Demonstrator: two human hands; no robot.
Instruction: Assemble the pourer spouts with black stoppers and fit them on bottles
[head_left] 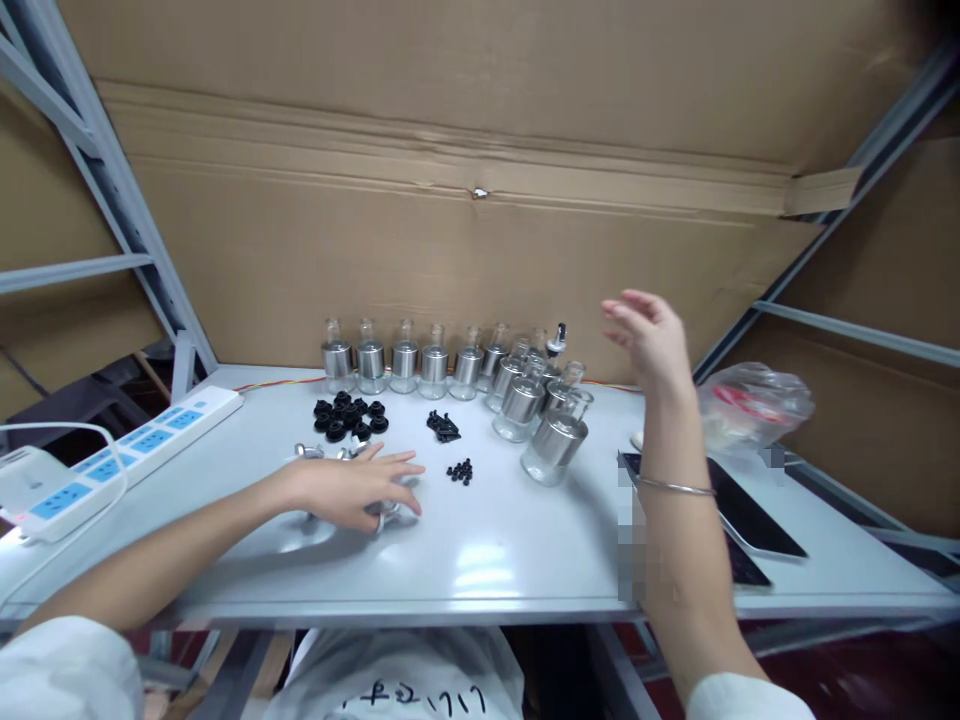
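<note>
My left hand point(352, 487) lies flat, fingers stretched out, on a small heap of shiny metal parts point(379, 518) on the white table point(487, 560). My right hand point(651, 338) is raised in the air above the table's right side, fingers loosely apart, holding nothing; a thin bracelet is on its wrist. Several glass bottles with silver collars point(433, 368) stand in a row at the back, and more of them point(553, 440) cluster towards the right hand. Black rubber rings point(349, 415), black screws point(444, 426) and tiny black bits point(460, 471) lie between them and my left hand.
A white power strip with blue sockets point(120, 455) lies at the left edge. A dark tablet point(750, 515) and a clear plastic bag point(750, 405) sit at the right. Cardboard sheets point(480, 230) wall the back, with grey metal rack beams on both sides.
</note>
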